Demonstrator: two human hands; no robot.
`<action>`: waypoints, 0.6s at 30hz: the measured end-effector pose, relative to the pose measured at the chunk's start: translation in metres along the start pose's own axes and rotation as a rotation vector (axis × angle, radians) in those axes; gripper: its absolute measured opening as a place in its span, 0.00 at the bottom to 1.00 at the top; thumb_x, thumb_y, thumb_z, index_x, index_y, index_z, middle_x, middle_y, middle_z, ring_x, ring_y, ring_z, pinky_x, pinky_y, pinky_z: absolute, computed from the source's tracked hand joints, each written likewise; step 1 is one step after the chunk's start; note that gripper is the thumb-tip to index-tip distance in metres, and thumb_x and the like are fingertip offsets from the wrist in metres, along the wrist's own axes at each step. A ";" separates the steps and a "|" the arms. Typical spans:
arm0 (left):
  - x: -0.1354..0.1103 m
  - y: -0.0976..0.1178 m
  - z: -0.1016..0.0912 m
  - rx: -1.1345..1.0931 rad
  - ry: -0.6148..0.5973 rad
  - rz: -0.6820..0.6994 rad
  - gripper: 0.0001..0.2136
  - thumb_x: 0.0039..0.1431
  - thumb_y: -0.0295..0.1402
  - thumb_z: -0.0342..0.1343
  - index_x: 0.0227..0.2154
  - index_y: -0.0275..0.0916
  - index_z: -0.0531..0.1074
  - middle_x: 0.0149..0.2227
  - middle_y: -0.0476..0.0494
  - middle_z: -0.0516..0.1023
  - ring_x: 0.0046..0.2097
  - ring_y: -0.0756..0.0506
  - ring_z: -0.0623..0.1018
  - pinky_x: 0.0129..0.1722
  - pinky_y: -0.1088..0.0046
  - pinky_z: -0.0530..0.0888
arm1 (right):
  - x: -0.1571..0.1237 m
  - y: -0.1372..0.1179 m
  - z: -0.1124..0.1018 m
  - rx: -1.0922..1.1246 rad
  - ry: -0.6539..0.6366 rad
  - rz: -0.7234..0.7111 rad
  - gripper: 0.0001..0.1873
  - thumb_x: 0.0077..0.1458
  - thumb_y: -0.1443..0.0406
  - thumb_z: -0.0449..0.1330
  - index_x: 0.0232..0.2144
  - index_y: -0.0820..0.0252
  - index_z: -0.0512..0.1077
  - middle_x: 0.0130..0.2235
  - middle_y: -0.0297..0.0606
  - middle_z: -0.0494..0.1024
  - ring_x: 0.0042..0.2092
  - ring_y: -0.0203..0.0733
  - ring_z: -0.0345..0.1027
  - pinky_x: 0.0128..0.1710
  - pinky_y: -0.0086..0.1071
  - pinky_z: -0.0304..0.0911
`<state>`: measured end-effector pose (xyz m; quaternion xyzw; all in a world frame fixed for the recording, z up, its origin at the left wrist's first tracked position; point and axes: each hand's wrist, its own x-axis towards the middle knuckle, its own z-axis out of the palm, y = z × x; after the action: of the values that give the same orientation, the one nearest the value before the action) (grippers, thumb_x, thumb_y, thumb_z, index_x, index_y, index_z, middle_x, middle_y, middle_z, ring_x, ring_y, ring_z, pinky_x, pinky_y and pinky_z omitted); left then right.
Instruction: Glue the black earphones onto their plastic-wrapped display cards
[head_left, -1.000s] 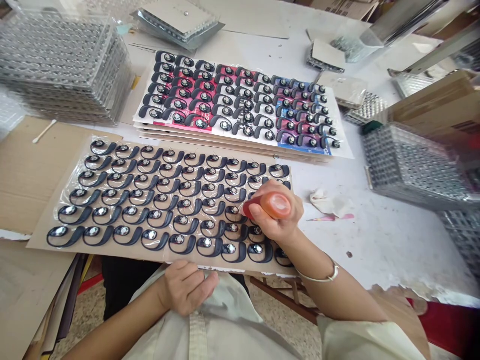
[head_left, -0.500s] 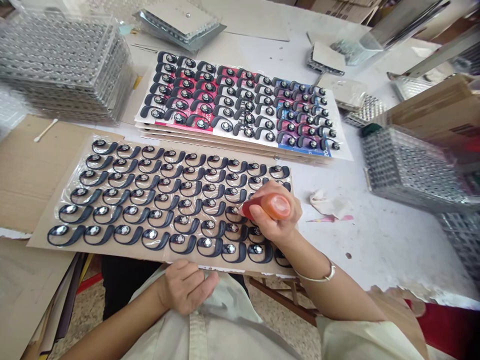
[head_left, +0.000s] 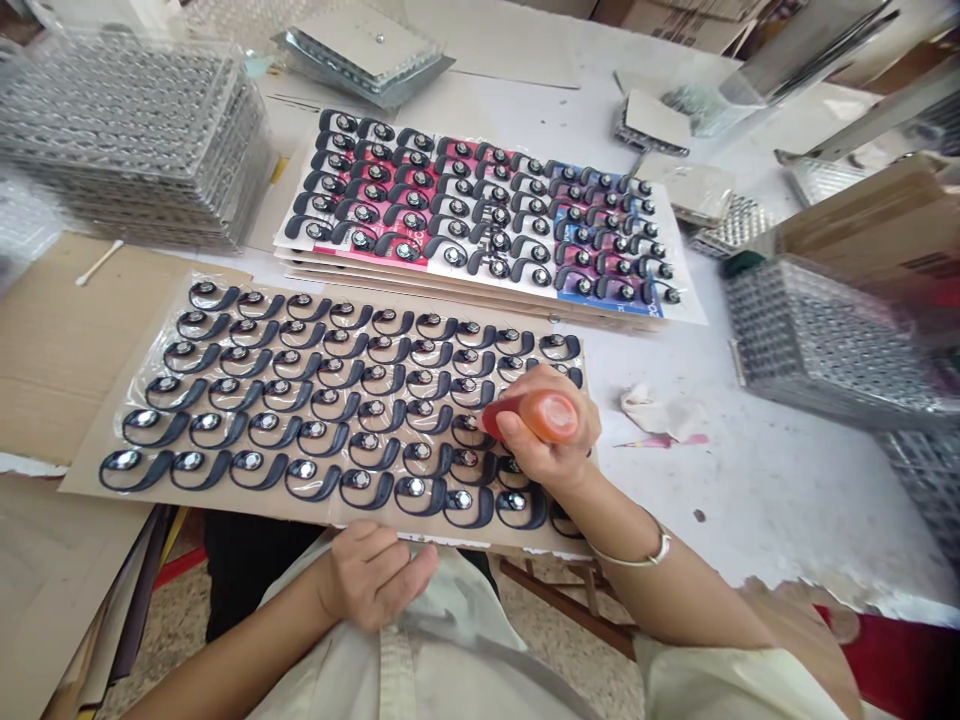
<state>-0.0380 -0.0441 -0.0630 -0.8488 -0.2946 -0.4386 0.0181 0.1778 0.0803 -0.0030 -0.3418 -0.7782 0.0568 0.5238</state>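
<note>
An orange-red squeeze bottle (head_left: 553, 414) is wrapped in the fingers of my right hand (head_left: 566, 450), its rounded base turned up toward me. Its other end points down and left among black hook-shaped pieces (head_left: 375, 415) with shiny round gems; my fingers hide the tip. These pieces lie in rows under clear film on a cardboard sheet (head_left: 97, 470). My left hand (head_left: 382, 575) is closed at the sheet's front edge, fingers curled and thumb pointing right. Whatever may be inside its fingers is hidden.
Behind lies a stack of printed cards (head_left: 480, 280) bearing similar black pieces. Clear gem trays (head_left: 150, 130) are piled back left, more trays (head_left: 832, 340) at right beside a cardboard box (head_left: 885, 220). A cotton swab (head_left: 99, 263) and a crumpled tissue (head_left: 652, 410) lie on the table.
The bottle's base has tipped very slightly to the left in my right hand. The view has shifted a little; my left hand stays put.
</note>
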 end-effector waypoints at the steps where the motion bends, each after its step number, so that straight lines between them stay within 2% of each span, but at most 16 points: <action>1: -0.001 0.000 0.000 0.000 0.001 -0.001 0.09 0.50 0.24 0.60 0.36 0.33 0.72 0.20 0.53 0.68 0.23 0.52 0.66 0.24 0.72 0.58 | 0.001 0.000 0.000 -0.003 -0.002 0.001 0.07 0.52 0.66 0.61 0.34 0.56 0.67 0.25 0.33 0.73 0.24 0.39 0.67 0.22 0.35 0.65; 6: -0.003 0.000 0.001 0.001 -0.023 -0.003 0.10 0.49 0.24 0.61 0.37 0.33 0.72 0.21 0.52 0.68 0.23 0.52 0.66 0.24 0.72 0.58 | -0.001 -0.002 0.001 0.001 -0.004 0.029 0.06 0.51 0.65 0.61 0.33 0.56 0.67 0.25 0.33 0.73 0.24 0.40 0.66 0.21 0.35 0.63; 9: -0.004 0.000 0.001 0.005 -0.014 -0.005 0.10 0.49 0.24 0.61 0.37 0.33 0.72 0.20 0.52 0.68 0.23 0.52 0.66 0.25 0.71 0.57 | -0.001 -0.001 0.000 0.089 0.047 0.146 0.04 0.52 0.63 0.61 0.30 0.56 0.68 0.24 0.33 0.72 0.23 0.39 0.64 0.21 0.35 0.61; 11: -0.006 -0.001 0.001 0.003 -0.008 -0.006 0.10 0.49 0.24 0.60 0.37 0.33 0.73 0.20 0.52 0.68 0.24 0.52 0.65 0.25 0.71 0.56 | 0.003 0.001 -0.004 0.188 0.195 0.279 0.08 0.52 0.59 0.60 0.27 0.57 0.69 0.23 0.33 0.70 0.24 0.38 0.63 0.21 0.35 0.60; 14: -0.008 0.000 0.004 -0.013 -0.018 -0.012 0.11 0.48 0.23 0.61 0.37 0.32 0.73 0.20 0.52 0.67 0.24 0.51 0.65 0.25 0.71 0.55 | 0.018 0.009 -0.024 0.295 0.453 0.426 0.13 0.53 0.55 0.59 0.23 0.57 0.69 0.22 0.33 0.67 0.23 0.36 0.61 0.18 0.32 0.56; 16: -0.008 0.003 0.005 -0.023 -0.027 -0.021 0.11 0.48 0.23 0.61 0.37 0.32 0.72 0.20 0.52 0.67 0.24 0.51 0.65 0.25 0.71 0.55 | 0.030 0.018 -0.041 0.325 0.434 0.514 0.14 0.55 0.55 0.56 0.23 0.57 0.67 0.22 0.33 0.65 0.21 0.35 0.61 0.16 0.31 0.54; 18: -0.004 0.007 0.001 -0.042 -0.052 -0.035 0.09 0.49 0.23 0.60 0.36 0.32 0.72 0.20 0.52 0.66 0.23 0.51 0.64 0.24 0.71 0.56 | 0.041 0.026 -0.054 0.327 0.293 0.585 0.14 0.58 0.56 0.54 0.24 0.57 0.66 0.22 0.34 0.66 0.20 0.35 0.63 0.15 0.31 0.54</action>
<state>-0.0349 -0.0516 -0.0651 -0.8549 -0.3004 -0.4228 -0.0150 0.2277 0.1100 0.0410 -0.4663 -0.5447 0.2783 0.6391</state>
